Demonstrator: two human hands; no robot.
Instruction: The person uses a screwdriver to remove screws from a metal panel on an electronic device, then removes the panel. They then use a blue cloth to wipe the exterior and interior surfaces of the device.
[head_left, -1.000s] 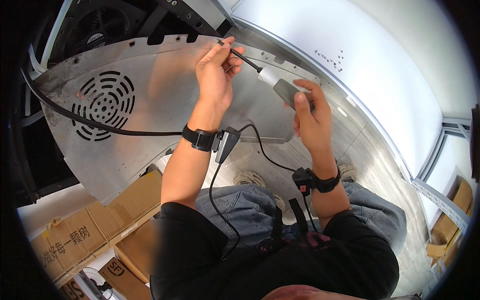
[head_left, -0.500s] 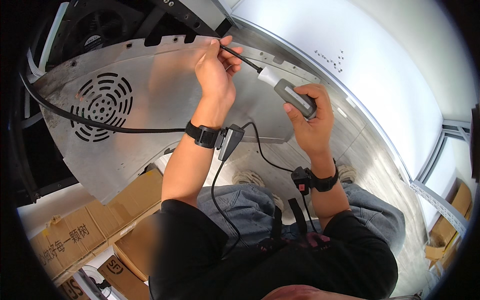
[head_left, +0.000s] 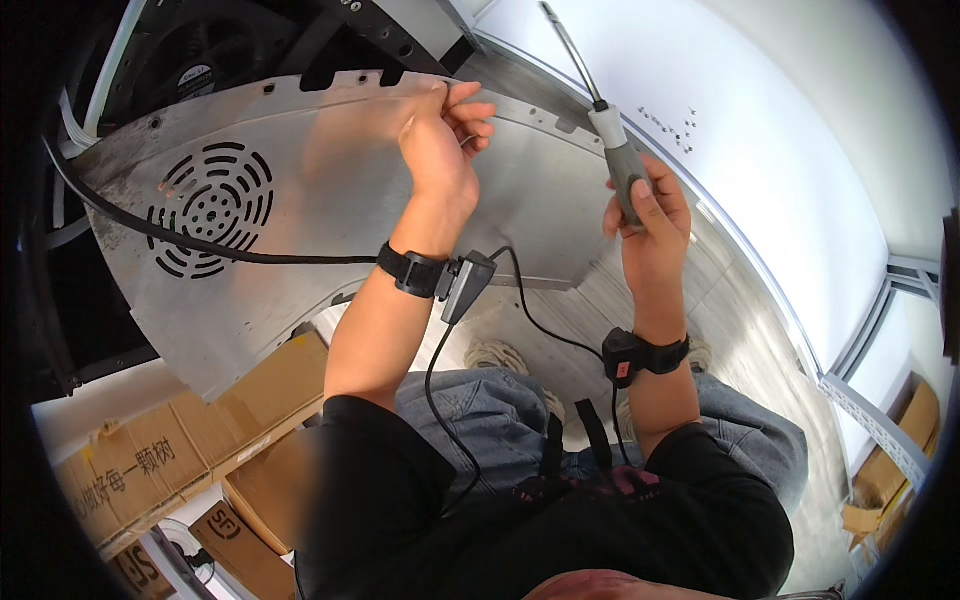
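Observation:
In my right hand (head_left: 655, 215), closed round the grey grip, is a screwdriver (head_left: 620, 150) with a white collar. Its metal shaft points up and away, over the edge of the white surface. My left hand (head_left: 443, 150) rests at the far edge of a large silver metal panel (head_left: 340, 220). Its thumb is at the edge and its fingers are curled; whatever lies between them is hidden. The panel has a round pattern of vent slots on its left and notches and holes along its far edge.
Several small screws (head_left: 680, 128) lie scattered on the white surface (head_left: 760, 190) beyond the panel. A black fan (head_left: 205, 65) sits in the dark frame at the far left. Cardboard boxes (head_left: 200, 430) stand at the lower left. A black cable (head_left: 300, 260) crosses the panel to my left wrist.
My right hand has drawn the screwdriver away from my left fingers, to the right, and turned its shaft upward. My left hand has stayed at the panel's edge.

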